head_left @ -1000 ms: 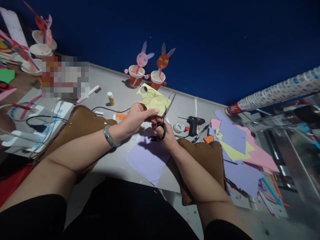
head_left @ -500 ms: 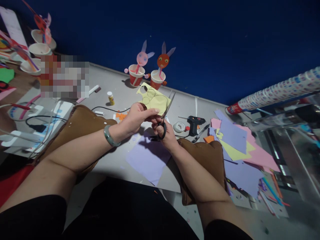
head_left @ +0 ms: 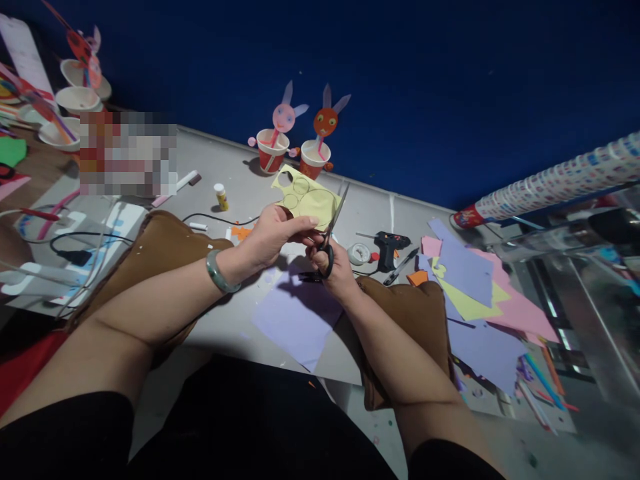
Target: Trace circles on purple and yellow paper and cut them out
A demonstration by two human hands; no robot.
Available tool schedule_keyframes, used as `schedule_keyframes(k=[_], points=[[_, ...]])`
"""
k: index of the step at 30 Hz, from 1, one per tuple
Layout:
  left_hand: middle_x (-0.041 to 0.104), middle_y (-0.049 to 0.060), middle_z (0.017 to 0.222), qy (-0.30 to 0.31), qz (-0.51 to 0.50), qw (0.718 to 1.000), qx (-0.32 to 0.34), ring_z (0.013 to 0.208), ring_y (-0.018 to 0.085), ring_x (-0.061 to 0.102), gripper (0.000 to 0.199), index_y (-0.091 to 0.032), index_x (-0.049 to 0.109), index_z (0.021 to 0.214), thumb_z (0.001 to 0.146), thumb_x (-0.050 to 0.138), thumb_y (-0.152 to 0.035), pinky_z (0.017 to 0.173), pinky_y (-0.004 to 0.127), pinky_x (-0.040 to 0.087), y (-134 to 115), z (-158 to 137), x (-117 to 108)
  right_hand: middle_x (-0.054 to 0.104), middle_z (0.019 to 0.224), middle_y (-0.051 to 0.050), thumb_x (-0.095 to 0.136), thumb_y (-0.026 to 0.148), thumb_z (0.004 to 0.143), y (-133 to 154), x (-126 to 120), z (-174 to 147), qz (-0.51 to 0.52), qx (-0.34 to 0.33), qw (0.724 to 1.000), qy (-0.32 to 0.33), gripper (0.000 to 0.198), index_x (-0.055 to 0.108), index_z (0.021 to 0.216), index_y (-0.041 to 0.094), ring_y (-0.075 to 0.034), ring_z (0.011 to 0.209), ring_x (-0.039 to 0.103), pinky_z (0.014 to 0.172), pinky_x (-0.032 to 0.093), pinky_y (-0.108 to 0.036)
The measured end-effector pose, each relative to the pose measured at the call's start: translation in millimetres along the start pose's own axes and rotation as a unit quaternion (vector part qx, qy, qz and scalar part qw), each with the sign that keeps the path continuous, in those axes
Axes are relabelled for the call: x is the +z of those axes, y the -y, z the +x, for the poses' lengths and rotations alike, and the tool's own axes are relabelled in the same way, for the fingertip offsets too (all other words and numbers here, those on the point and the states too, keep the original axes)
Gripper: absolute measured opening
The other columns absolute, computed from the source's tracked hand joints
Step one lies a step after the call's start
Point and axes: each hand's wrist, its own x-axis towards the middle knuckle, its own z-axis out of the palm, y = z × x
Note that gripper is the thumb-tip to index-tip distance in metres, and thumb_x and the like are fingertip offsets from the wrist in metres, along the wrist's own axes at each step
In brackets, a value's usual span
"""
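Note:
My left hand [head_left: 275, 237] pinches a piece of yellow paper [head_left: 313, 203] between thumb and fingers, holding it above the table. Circles are drawn on the paper, and a round hole shows near its upper left corner. My right hand [head_left: 337, 270] grips a pair of black-handled scissors [head_left: 337, 217], whose blades point up and away along the paper's right edge. Below my hands lies a sheet of purple paper [head_left: 293, 320]. Past the yellow paper stand two paper cups with rabbit heads, one pink-headed rabbit [head_left: 284, 118] and one orange-headed rabbit [head_left: 325, 123].
A black glue gun [head_left: 391, 248] and a roll of tape [head_left: 359, 253] lie to the right, before a pile of coloured paper [head_left: 470, 273]. Brown cushions [head_left: 165, 260] sit under both forearms. A small yellow bottle [head_left: 221, 197] and a white power strip [head_left: 107, 247] are left.
Almost nothing differs. The yellow paper has shifted very slightly left, and the scissor blades look a little closer together; both hands keep their hold.

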Motion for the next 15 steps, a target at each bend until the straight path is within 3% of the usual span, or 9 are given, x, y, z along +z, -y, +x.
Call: schedule_keyframes(k=[15], points=[[0.075,0.006,0.068,0.003,0.005,1.0,0.002,0.064,0.015,0.072,0.034,-0.013,0.071,0.076,0.064,0.088,-0.039,0.061,0.024,0.058,-7.8,0.9,-1.5,0.046,0.068,0.004,0.072,0.084,0.07,11.9,-0.6,0.5,-0.033,0.008,0.999,-0.006,0.066,0.051,0.074,0.021,-0.012,0.062,0.039,0.06,0.033,-0.029]])
